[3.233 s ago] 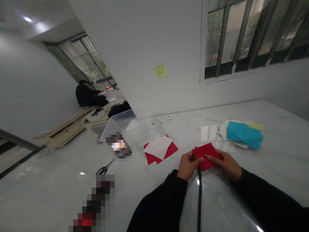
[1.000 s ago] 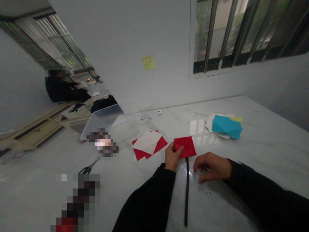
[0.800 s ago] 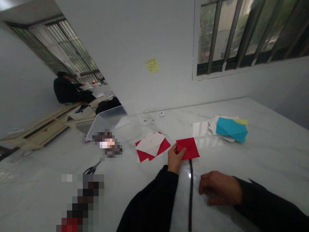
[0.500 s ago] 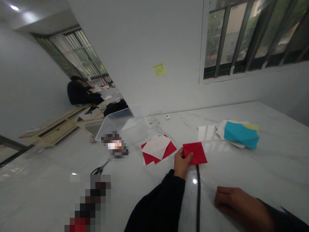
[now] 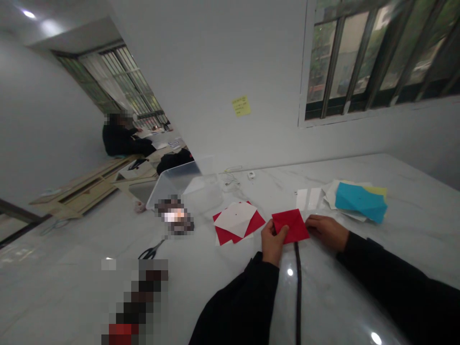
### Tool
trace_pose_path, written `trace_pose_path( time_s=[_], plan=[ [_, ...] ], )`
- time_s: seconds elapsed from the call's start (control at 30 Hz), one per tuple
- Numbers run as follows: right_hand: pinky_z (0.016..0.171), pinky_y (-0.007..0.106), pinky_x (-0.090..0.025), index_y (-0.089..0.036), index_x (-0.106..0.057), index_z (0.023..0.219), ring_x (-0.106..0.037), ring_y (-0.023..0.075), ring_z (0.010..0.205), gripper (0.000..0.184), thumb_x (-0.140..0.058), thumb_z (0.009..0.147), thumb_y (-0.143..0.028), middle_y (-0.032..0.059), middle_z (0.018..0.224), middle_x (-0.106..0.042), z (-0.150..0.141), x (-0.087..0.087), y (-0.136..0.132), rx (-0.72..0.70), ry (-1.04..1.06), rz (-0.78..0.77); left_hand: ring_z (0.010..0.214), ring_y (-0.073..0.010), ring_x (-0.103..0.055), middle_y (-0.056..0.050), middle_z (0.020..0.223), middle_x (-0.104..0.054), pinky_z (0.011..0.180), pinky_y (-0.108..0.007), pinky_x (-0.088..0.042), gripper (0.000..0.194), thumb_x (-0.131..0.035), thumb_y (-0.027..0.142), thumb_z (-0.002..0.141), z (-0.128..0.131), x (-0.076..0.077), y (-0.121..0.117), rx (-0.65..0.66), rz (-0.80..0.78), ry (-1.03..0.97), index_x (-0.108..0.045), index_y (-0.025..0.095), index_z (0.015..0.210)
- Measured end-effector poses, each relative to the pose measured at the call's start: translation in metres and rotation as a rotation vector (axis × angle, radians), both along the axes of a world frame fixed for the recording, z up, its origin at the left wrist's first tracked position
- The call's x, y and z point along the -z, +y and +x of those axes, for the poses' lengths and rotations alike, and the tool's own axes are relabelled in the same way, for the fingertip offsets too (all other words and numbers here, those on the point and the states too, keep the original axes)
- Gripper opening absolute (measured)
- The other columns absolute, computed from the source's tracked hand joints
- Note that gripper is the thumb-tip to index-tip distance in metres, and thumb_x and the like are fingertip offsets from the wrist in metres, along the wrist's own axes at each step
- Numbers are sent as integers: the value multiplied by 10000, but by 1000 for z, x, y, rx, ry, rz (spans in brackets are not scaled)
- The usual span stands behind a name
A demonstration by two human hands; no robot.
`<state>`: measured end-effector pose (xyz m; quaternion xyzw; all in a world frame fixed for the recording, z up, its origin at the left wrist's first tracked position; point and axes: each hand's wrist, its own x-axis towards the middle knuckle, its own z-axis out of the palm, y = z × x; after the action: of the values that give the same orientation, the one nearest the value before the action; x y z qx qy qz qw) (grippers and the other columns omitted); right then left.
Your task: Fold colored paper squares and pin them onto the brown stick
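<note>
A folded red paper lies on the white marble table in front of me. My left hand pinches its left corner, thumb on top. My right hand rests by the paper's right edge, fingertips touching it, fingers curled low. A thin black strap runs from under the red paper toward me.
Left of the paper lies a pile of red and white sheets. Blue, yellow and white sheets sit at the right. Scissors and a clear plastic box are further left. Another person sits far off.
My right hand left the paper, drew back toward me across the table, then returned to the paper's right edge. My left hand kept its hold throughout.
</note>
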<state>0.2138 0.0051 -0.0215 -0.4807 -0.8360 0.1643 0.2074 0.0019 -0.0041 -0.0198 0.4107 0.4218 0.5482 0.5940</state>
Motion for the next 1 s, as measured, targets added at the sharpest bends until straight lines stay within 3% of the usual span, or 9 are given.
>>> trace_pose_path(
  time_s=[0.1, 0.23, 0.33, 0.43, 0.53, 0.6, 0.7, 0.87, 1.0],
  plan=[
    [808, 352, -525, -187, -698, 943, -680, 221, 895, 253, -447, 907, -175, 106, 1027, -697, -1, 1, 28, 106, 51, 117, 834, -204, -683, -83, 935, -741, 820, -337, -533, 329, -774, 346, 711, -2, 1, 3, -7, 25, 7, -692, 144, 957],
    [792, 361, -542, -197, -693, 972, -686, 213, 838, 215, -499, 915, -267, 81, 986, -713, -7, 2, 19, 231, 222, 202, 667, -148, -613, -35, 769, -688, 616, -244, -498, 338, -698, 481, 786, -6, 4, 8, -83, 39, 95, -679, 150, 852],
    [748, 354, -569, -214, -686, 998, -697, 211, 816, 258, -506, 937, -388, 70, 990, -728, -17, 4, -5, 365, 424, 111, 501, -105, -483, 5, 638, -596, 439, -206, -385, 391, -656, 546, 803, -6, 2, 8, -103, -1, 134, -656, 155, 814],
    [689, 348, -587, -222, -666, 1058, -710, 224, 819, 335, -529, 921, -495, 72, 989, -738, -29, 7, -25, 477, 644, -68, 489, -101, -472, 5, 657, -603, 427, -209, -384, 376, -670, 524, 793, -2, -4, 4, -34, 25, 138, -667, 154, 860],
    [678, 346, -593, -204, -615, 1155, -719, 241, 847, 424, -613, 871, -520, 84, 999, -746, -41, 10, -36, 394, 852, -238, 564, -119, -548, -24, 793, -678, 487, -222, -444, 290, -700, 401, 774, 1, -11, -1, 88, 76, 142, -687, 154, 927],
    [729, 367, -596, -192, -619, 1146, -722, 257, 879, 455, -690, 819, -500, 90, 1016, -753, -45, 11, -38, 350, 939, -288, 714, -151, -628, -51, 928, -716, 614, -239, -505, 269, -712, 285, 745, 2, -11, -3, 140, 106, 138, -698, 160, 983],
    [787, 404, -594, -178, -657, 1078, -726, 277, 879, 473, -788, 727, -466, 92, 1002, -764, -45, 10, -36, 382, 1018, -328, 881, -185, -663, -83, 1031, -723, 758, -267, -520, 399, -730, 168, 684, 1, -8, -2, 148, 87, 135, -684, 169, 1081],
    [801, 429, -604, -187, -640, 1106, -733, 277, 881, 481, -733, 774, -523, 93, 1000, -766, -40, 11, -31, 404, 1201, -436, 844, -174, -667, -105, 1041, -705, 758, -283, -531, 526, -767, 126, 628, -3, -3, 2, 160, 8, 56, -641, 160, 1138],
    [876, 479, -586, -194, -629, 1074, -727, 290, 915, 478, -745, 758, -533, 97, 984, -758, -38, 16, -30, 395, 1192, -409, 792, -155, -666, -97, 1071, -677, 709, -264, -543, 603, -759, 107, 626, -2, -3, -1, 146, 37, 111, -607, 180, 1205]
  ],
)
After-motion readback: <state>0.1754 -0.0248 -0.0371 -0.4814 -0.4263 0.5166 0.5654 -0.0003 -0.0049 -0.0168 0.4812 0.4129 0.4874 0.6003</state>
